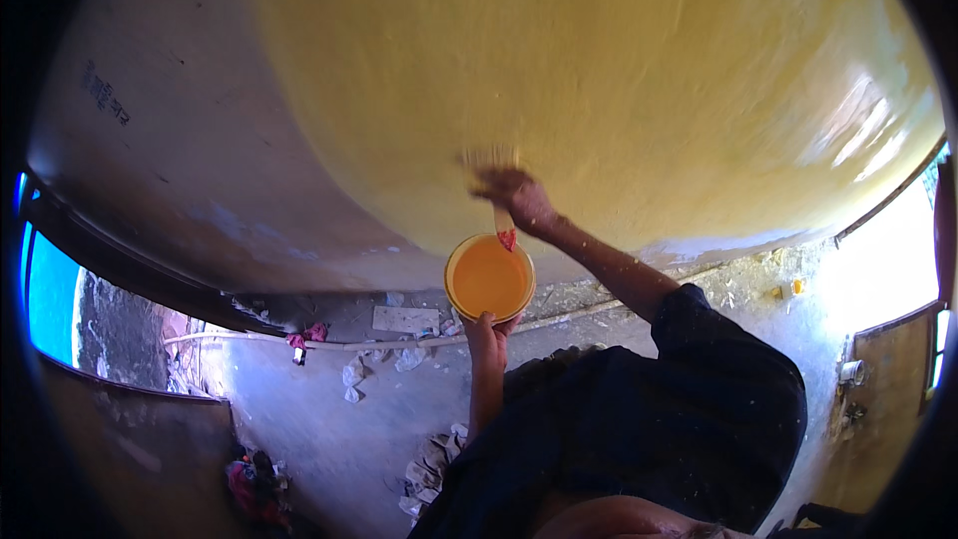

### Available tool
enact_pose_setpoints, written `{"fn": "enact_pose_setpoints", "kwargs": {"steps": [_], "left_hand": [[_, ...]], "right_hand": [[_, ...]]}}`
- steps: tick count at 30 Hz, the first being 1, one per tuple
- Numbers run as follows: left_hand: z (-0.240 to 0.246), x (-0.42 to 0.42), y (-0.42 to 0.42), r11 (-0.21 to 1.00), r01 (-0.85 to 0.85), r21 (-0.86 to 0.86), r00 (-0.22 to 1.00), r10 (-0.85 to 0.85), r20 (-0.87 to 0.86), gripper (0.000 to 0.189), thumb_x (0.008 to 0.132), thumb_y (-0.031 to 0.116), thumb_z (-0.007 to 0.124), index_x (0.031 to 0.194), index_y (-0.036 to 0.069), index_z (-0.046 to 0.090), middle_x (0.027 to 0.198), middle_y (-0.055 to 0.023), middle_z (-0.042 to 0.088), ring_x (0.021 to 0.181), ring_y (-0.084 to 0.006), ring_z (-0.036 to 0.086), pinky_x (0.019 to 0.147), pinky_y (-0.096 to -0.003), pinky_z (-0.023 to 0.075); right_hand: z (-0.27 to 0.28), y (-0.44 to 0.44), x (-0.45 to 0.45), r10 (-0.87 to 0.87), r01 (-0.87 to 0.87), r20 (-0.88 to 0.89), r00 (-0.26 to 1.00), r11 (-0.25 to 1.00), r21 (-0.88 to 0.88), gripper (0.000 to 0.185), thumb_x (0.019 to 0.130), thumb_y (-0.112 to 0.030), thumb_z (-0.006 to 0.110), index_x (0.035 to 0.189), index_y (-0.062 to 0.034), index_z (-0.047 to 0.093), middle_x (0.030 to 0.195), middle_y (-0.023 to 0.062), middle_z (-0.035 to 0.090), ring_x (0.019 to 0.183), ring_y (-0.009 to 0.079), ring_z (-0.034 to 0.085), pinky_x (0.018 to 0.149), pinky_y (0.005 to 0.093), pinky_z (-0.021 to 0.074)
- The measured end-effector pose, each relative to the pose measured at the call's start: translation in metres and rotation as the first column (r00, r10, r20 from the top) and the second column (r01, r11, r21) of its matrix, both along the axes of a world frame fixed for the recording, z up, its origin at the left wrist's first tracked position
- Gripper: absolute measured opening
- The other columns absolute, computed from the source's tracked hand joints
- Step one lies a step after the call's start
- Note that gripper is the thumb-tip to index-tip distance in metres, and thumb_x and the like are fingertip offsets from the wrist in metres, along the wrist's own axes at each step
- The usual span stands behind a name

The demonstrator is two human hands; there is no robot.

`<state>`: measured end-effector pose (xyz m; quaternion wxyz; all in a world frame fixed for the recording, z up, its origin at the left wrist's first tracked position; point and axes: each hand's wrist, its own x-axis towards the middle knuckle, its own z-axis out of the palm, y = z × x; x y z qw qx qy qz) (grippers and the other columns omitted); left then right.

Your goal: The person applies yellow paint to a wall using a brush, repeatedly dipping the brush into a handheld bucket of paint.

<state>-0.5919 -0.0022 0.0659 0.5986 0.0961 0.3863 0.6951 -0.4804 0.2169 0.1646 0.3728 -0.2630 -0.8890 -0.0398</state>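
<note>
My right hand (524, 202) grips a wide paintbrush (490, 157) with a red-tipped handle, its bristles blurred against the wall (569, 75). Below it, my left hand (490, 333) holds a round tub (530, 298) by its near side, thumb at the rim. Orange-yellow paint (490, 277) lies inside the tub. The end of the brush handle shows just over the tub's far rim. Yellow paint covers the middle and right of the wall, while the left part is a duller brownish-grey.
A long pole (359, 345) runs along the floor near the wall, with a pink cloth (308, 335) on it. Crumpled sheets (430, 464) and a flat board (406, 319) lie on the floor. Bright openings stand at both sides. A small container (852, 372) is at the right.
</note>
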Motion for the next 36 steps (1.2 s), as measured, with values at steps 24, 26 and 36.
{"fn": "enact_pose_setpoints", "kwargs": {"steps": [24, 26, 36], "left_hand": [[0.015, -0.017, -0.021, 0.998, 0.044, -0.038, 0.992, -0.048, -0.118, 0.062, 0.080, 0.003, 0.050, 0.137, 0.009, 0.027, 0.125, -0.0182, 0.047, 0.101, -0.0338, 0.062, 0.076, -0.0422, 0.0609], [0.020, -0.012, -0.016, 0.999, 0.034, -0.029, 0.993, -0.037, -0.112, 0.064, 0.079, 0.000, 0.047, 0.138, 0.012, 0.025, 0.125, -0.0186, 0.047, 0.100, -0.0359, 0.063, 0.075, -0.0457, 0.0606], [0.006, -0.007, -0.026, 0.999, -0.029, 0.013, 0.997, 0.030, -0.070, 0.058, 0.081, 0.006, 0.055, 0.134, 0.005, 0.031, 0.119, -0.0185, 0.053, 0.096, -0.0329, 0.065, 0.070, -0.0395, 0.0625]], "right_hand": [[0.207, -0.019, 0.039, 0.087, -0.022, -0.629, 0.773, 0.994, 0.110, 0.022, 0.086, -0.004, 0.060, 0.105, -0.0082, 0.069, 0.108, 0.0152, 0.067, 0.099, 0.0240, 0.066, 0.084, 0.0331, 0.0518], [0.228, -0.017, 0.036, 0.061, 0.100, -0.657, 0.752, 0.974, 0.205, 0.023, 0.084, -0.002, 0.060, 0.104, -0.0092, 0.070, 0.108, 0.0131, 0.067, 0.097, 0.0219, 0.066, 0.082, 0.0309, 0.0521], [0.047, -0.001, -0.018, -0.204, 0.155, -0.093, 0.975, 0.912, -0.379, 0.021, 0.081, -0.024, 0.069, 0.102, -0.0191, 0.070, 0.097, 0.0068, 0.069, 0.087, 0.0288, 0.066, 0.071, 0.0376, 0.0541]]}}
